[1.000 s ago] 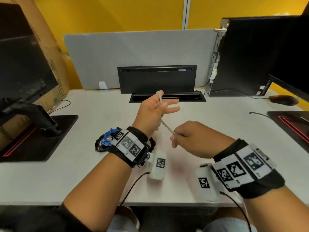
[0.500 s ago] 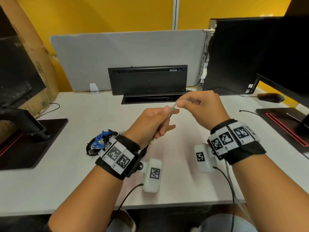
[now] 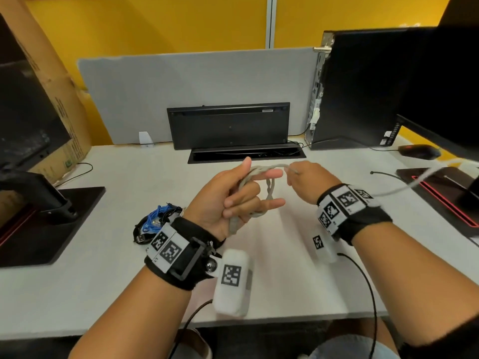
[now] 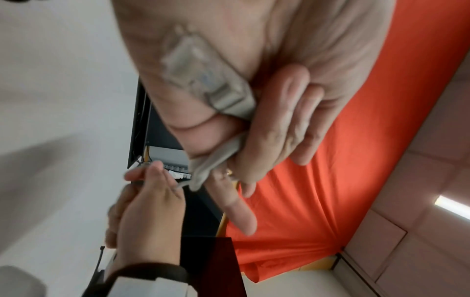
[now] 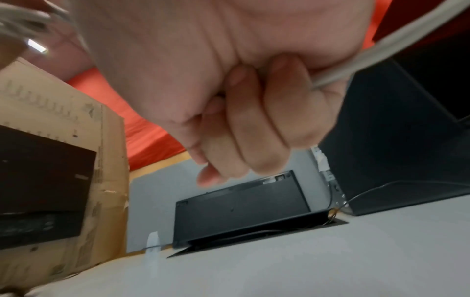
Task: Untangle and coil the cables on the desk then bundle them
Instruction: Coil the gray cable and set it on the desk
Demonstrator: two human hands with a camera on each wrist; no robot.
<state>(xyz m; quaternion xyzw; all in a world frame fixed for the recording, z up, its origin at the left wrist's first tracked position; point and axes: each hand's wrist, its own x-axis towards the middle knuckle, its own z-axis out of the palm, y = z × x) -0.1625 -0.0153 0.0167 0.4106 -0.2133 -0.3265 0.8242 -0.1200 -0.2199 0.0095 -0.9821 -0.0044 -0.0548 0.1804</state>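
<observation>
A pale grey cable is looped around the fingers of my left hand, held palm-up above the desk's middle. Two fingers curl over the cable and its clear plug lies against the palm. The thumb and other fingers stick out. My right hand is just right of it, fisted, pinching the cable near the loops. The free length trails off to the right edge. A bundle of black and blue cables lies on the desk behind my left wrist.
An open black cable tray sits in the white desk at the back, before a grey divider. A monitor base is on the left, another base and a PC tower on the right, with a mouse.
My right hand has swung from above the left hand's fingers to their right side, laying another turn of cable. More loops now hang around the left fingers.
</observation>
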